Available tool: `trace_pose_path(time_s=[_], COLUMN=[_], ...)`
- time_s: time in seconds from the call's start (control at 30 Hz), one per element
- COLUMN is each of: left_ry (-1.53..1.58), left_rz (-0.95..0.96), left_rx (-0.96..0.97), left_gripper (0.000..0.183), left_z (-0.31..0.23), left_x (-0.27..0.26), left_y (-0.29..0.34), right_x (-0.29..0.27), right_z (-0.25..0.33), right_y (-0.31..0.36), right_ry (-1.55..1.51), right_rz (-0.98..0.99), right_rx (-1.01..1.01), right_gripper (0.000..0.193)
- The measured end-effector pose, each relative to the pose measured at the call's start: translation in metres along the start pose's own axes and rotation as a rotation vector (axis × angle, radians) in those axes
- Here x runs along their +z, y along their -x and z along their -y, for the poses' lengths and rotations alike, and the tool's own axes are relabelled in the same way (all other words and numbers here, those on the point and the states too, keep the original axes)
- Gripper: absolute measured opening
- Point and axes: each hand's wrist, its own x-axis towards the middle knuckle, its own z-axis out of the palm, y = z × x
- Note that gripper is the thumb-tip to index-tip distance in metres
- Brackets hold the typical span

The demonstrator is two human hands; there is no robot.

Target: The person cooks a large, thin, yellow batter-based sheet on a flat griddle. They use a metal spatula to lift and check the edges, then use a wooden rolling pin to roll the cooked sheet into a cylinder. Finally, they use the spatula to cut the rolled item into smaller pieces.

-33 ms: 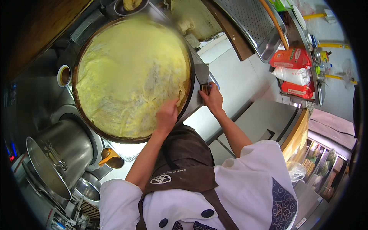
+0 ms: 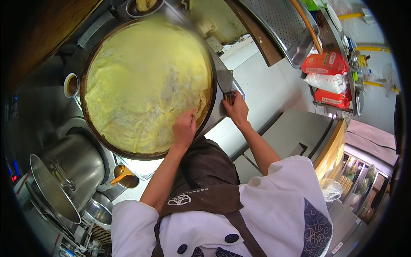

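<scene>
A large yellow pancake (image 2: 141, 85) covers most of a round griddle (image 2: 84, 100) with a dark rim. At its near right edge my left hand (image 2: 184, 127) is closed in a pinch on the pancake's thin border, which is wrinkled and pulled up from the brown surface there. Just off the griddle's right side, my right hand (image 2: 236, 110) grips the brown handle of a flat metal scraper (image 2: 224, 80). The scraper's broad blade points away from me. A blurred haze hides detail on the pancake's far half.
Left of the griddle stand a small cup of brown sauce (image 2: 71, 85) and a big steel pot (image 2: 70, 165). An orange-handled ladle (image 2: 123, 174) rests in a container near the pot. A perforated metal tray (image 2: 282, 25) and red packages (image 2: 325, 64) are at the far right.
My left hand has shifted slightly left and away from me, with the pinched pancake edge drawn along a little. My right hand and the scraper have hardly moved.
</scene>
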Motion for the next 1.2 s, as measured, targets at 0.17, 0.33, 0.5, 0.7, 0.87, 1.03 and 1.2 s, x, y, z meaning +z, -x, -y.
trace_pose_path(time_s=[0.17, 0.33, 0.5, 0.7, 0.87, 1.03, 1.2], left_ry=[-0.053, -0.136, -0.18, -0.163, -0.165, -0.149, -0.107], left_rz=[0.036, 0.023, 0.049, -0.004, -0.009, 0.034, 0.031], left_rx=[-0.04, 0.084, 0.057, 0.134, 0.152, 0.136, 0.278], left_gripper=[0.019, 0.018, 0.015, 0.012, 0.013, 0.012, 0.009], left_z=[0.006, 0.002, 0.002, 0.008, 0.008, 0.008, 0.007], left_x=[-0.006, -0.001, 0.008, 0.013, 0.014, 0.013, 0.009], left_y=[-0.002, -0.004, -0.008, -0.005, -0.004, -0.001, -0.002], right_x=[0.003, -0.028, -0.04, -0.033, -0.015, 0.007, -0.013], right_z=[-0.005, 0.023, 0.048, 0.091, 0.102, 0.096, 0.102], right_y=[0.004, 0.019, 0.027, -0.01, -0.036, -0.039, -0.031], right_ry=[-0.226, -0.856, -1.116, -0.348, 0.1, 0.238, 0.099], right_rz=[-0.016, -0.047, 0.014, 0.036, 0.219, 0.257, 0.239], right_rx=[0.111, 0.443, 0.37, -0.245, -0.57, -0.609, -0.51], right_gripper=[0.042, 0.027, 0.026, 0.039, 0.034, 0.027, 0.029])
